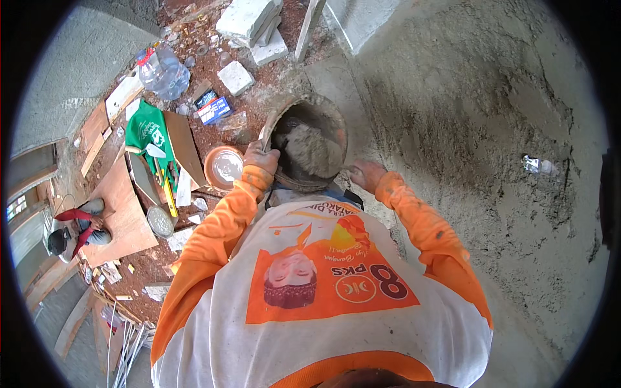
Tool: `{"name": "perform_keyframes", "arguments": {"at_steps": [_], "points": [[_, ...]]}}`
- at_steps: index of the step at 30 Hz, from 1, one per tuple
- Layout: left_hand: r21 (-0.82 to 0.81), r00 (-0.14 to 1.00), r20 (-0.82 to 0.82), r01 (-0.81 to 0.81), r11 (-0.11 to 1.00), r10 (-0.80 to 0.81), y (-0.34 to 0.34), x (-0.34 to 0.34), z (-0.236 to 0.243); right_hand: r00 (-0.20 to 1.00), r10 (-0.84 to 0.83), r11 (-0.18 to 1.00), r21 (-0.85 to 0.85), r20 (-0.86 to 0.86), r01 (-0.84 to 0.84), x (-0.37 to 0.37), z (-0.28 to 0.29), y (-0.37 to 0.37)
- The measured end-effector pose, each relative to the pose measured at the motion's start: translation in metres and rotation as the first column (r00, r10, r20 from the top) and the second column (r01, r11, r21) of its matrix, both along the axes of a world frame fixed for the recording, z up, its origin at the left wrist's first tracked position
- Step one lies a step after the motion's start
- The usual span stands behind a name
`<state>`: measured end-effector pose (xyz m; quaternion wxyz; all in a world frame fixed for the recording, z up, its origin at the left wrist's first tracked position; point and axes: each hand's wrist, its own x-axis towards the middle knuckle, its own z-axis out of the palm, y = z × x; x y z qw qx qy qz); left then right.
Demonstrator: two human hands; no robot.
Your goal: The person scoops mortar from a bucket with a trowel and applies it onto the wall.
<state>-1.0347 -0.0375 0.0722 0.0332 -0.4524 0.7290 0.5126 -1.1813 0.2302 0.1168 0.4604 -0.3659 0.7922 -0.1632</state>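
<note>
The camera is most nearly approached by the white shirt (252, 352) of the wearer, which is trimmed with orange at the neck and printed with an orange panel. Both forearms are covered by long orange sleeves (210, 233) and are stretched forward, away from the torso, with the hands brought to either side of a bucket (342, 132).

The bucket is held just in front of the shirt's hem, its round mouth turned largely toward the camera. Its left rim is grasped by the left hand (261, 159), whose grip is closed, with the fingers curled over the edge. The right hand (367, 175) is placed close by the bucket's lower right side, its fingers bent inward; whether anything is held in that grip, or whether the bucket is touched by it, cannot be told.

The bucket is partly filled with grey mortar (314, 152), heaped in a wet lump, and its inner wall is smeared with the same grey. Just beside the left hand, an orange-brown tub (211, 161) is seen, in which a pale, whitish material is contained. Farther off, on reddish, littered ground (213, 61), a large clear bottle (163, 72) is laid near a blue-and-white box (214, 110); its contents cannot be made out. A round clear container (160, 222) is set by a sheet of brown board (123, 216).
</note>
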Motion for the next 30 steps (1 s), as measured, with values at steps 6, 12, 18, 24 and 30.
{"name": "perform_keyframes", "arguments": {"at_steps": [6,12,18,24,30], "points": [[-0.102,0.988,0.072,-0.128,0.986,0.136,0.002,-0.016,0.004,0.891,-0.139,0.934,0.242,-0.432,0.262,-0.018,-0.023,-0.032],[-0.198,0.996,0.068,-0.037,0.979,0.052,0.009,-0.034,0.054,0.871,-0.339,0.901,0.143,-0.356,0.409,-0.035,-0.024,-0.053],[-0.089,0.966,0.005,-0.257,0.962,0.259,-0.003,-0.023,0.03,0.874,-0.29,0.957,-0.091,-0.391,0.276,-0.032,0.049,-0.064],[0.107,0.942,0.012,-0.336,0.936,0.337,-0.023,-0.023,0.005,0.953,-0.031,0.997,0.073,0.3,0.009,-0.144,0.154,-0.029],[0.086,0.952,0.083,-0.302,0.949,0.295,-0.041,-0.033,0.032,0.345,-0.896,0.434,-0.714,-0.28,0.549,-0.244,0.266,0.028]]}}
